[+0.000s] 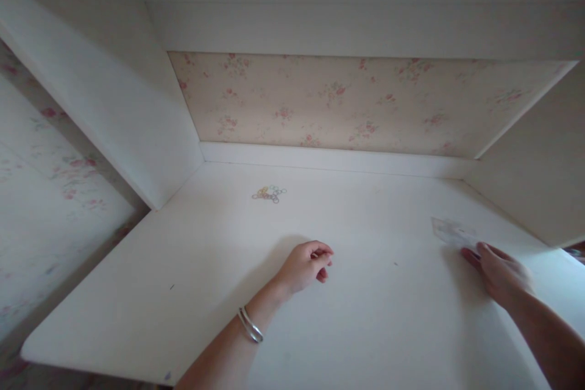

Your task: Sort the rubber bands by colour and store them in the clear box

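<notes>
My left hand [305, 265] rests on the white desk top [192, 292] near its middle, fingers loosely curled with nothing in them; a silver bangle sits on that wrist. My right hand [498, 273] lies flat at the right side, fingertips touching the near edge of a small clear plastic bag [450, 231] that lies on the desk. A little heap of small coloured rings [269, 194] sits farther back, well beyond my left hand.
White side panels [137, 116] wall the desk in on the left and right, and a shelf runs overhead. Floral wallpaper [356, 103] covers the back. The desk's front left corner is rounded, with floor below.
</notes>
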Demonstrator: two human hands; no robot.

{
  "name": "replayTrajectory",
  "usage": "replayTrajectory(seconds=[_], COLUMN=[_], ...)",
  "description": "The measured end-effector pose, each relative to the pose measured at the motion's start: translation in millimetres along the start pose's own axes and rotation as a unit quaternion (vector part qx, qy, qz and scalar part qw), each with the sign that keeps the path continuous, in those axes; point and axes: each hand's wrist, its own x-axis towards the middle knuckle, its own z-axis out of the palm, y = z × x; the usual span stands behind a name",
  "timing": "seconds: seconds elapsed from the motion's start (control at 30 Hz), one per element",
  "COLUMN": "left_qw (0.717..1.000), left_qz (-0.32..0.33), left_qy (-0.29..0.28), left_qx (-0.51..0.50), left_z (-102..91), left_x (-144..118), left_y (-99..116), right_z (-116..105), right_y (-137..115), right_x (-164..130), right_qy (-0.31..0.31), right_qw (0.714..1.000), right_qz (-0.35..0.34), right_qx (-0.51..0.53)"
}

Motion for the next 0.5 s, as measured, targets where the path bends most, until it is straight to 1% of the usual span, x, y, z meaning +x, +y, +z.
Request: replayTrajectory(seconds=[0.07,0.17,0.2,0.23,0.27,0.3,0.37,0.4,0.47,0.5], left_qw=[1.0,1.0,1.0,1.0,1.0,1.0,1.0,1.0,1.0,1.0], left_qz=[-0.001,-0.003,-0.004,-0.004,-0.003,0.0,0.006,0.007,0.007,0.008], left_qy=[0.0,-0.001,-0.001,-0.001,-0.002,-0.003,-0.003,0.0,0.007,0.011], left_qx=[-0.001,-0.004,-0.003,-0.003,-0.002,-0.001,-0.001,0.001,0.006,0.009], left_z=[0.2,0.8,1.0,1.2,1.3,1.5,2.1,2.4,3.2,3.6], left_x=[-0.2,-0.4,-0.3,-0.1,0.2,0.7,1.7,2.2,2.6,2.6], left_y=[-0.4,-0.6,-0.6,-0.7,-0.8,-1.1,-2.1,-2.8,-4.1,-4.6], right_z=[-1.8,-2.0,-0.3,2.6,6.9,12.7,28.2,37.6,58.6,69.7], right_y=[-0.6,-6.9,-9.6,-11.9,-13.3,-13.6,-9.4,-4.9,7.1,13.5], right_x=[-4.9,-22.0,-31.1,-42.2,-55.3,-70.4,-106.1,-126.1,-167.8,-188.2], right_qy=[0.008,0.064,0.077,0.076,0.053,0.014,-0.086,-0.129,-0.213,-0.254], right_qw=[0.999,0.992,0.989,0.989,0.991,0.992,0.988,0.984,0.972,0.963], right_qz=[-0.016,-0.061,-0.083,-0.098,-0.106,-0.115,-0.124,-0.116,-0.097,-0.091], right_qx=[-0.033,-0.091,-0.093,-0.077,-0.067,-0.05,0.017,0.038,0.034,0.01])
